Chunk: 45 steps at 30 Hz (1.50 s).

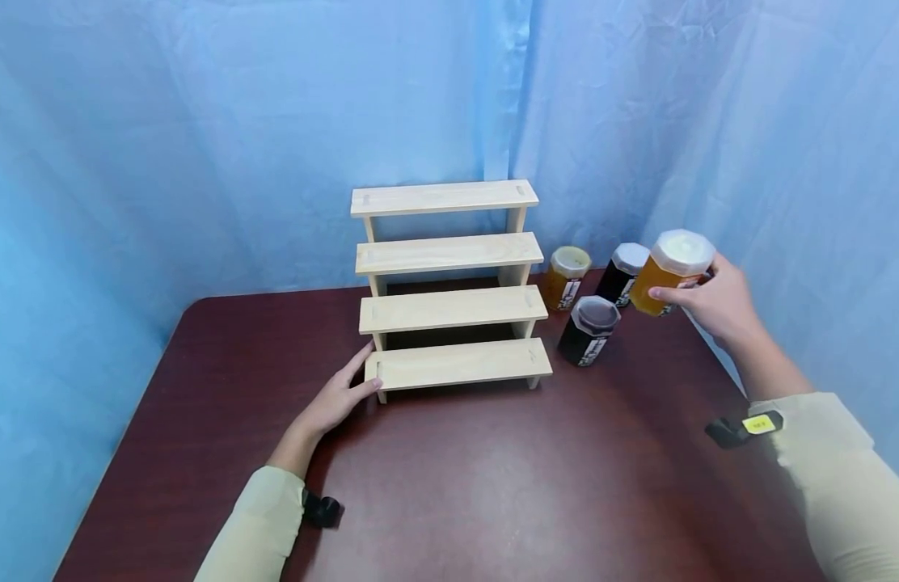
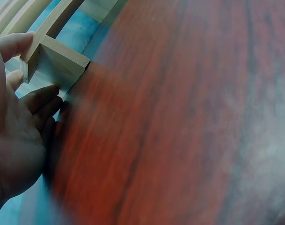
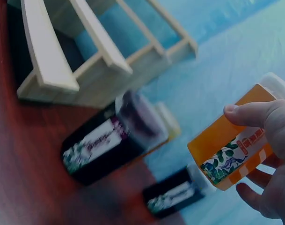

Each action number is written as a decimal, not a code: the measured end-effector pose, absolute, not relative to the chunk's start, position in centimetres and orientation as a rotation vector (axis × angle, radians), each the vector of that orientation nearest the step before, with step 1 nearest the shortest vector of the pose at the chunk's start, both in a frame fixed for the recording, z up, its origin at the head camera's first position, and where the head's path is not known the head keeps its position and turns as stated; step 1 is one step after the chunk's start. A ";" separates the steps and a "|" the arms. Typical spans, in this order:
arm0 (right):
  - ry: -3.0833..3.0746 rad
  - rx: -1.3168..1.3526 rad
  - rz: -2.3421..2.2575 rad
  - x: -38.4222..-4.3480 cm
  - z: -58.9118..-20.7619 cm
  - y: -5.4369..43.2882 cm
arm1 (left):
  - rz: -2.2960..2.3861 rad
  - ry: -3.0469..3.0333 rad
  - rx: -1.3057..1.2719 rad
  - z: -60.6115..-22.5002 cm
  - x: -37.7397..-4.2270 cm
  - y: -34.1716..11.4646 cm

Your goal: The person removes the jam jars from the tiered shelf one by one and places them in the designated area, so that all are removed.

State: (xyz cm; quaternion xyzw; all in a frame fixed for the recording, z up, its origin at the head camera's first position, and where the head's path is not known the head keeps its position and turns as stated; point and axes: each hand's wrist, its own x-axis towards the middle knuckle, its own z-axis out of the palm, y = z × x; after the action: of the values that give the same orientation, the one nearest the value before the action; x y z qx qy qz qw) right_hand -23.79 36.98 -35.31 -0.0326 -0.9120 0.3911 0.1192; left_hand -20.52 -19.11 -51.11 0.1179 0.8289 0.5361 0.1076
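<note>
A wooden stepped rack point(image 1: 457, 368) stands on the dark red table. My left hand point(image 1: 340, 398) holds the left end of its lowest step, thumb on top and the other fingers beside the end. In the left wrist view, the thumb point(image 2: 18, 44) lies against the board's corner. My right hand point(image 1: 722, 299) grips an orange jar point(image 1: 649, 279) with a whitish lid, tilted and raised above the table. The jar's leafy label point(image 3: 231, 154) shows in the right wrist view, thumb on one side and fingers round the other.
Right of the rack stand a dark jar point(image 1: 584, 335), an amber jar point(image 1: 562, 287) and another dark jar point(image 1: 617, 279) farther back. Light blue curtains point(image 1: 275, 145) hang behind and at both sides of the table point(image 1: 479, 485).
</note>
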 end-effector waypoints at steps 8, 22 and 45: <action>-2.692 -0.157 1.153 -24.3 -39.8 39.6 | 1.565 2.438 0.328 -51.1 -20.3 -18.9; -2.757 -0.181 1.139 -24.8 -44.6 40.5 | 1.580 2.445 0.326 -51.5 -20.4 -18.8; -2.766 -0.236 1.206 -25.7 -47.1 40.6 | 1.588 2.459 0.351 -51.4 -20.4 -19.1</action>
State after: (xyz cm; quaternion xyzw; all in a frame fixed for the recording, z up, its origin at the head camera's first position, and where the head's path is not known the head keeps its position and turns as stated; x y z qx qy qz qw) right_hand -25.66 40.58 -47.12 -0.0779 -0.9124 0.3978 0.0573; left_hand -20.39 -19.12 -51.40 0.1185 0.8302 0.5362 0.0965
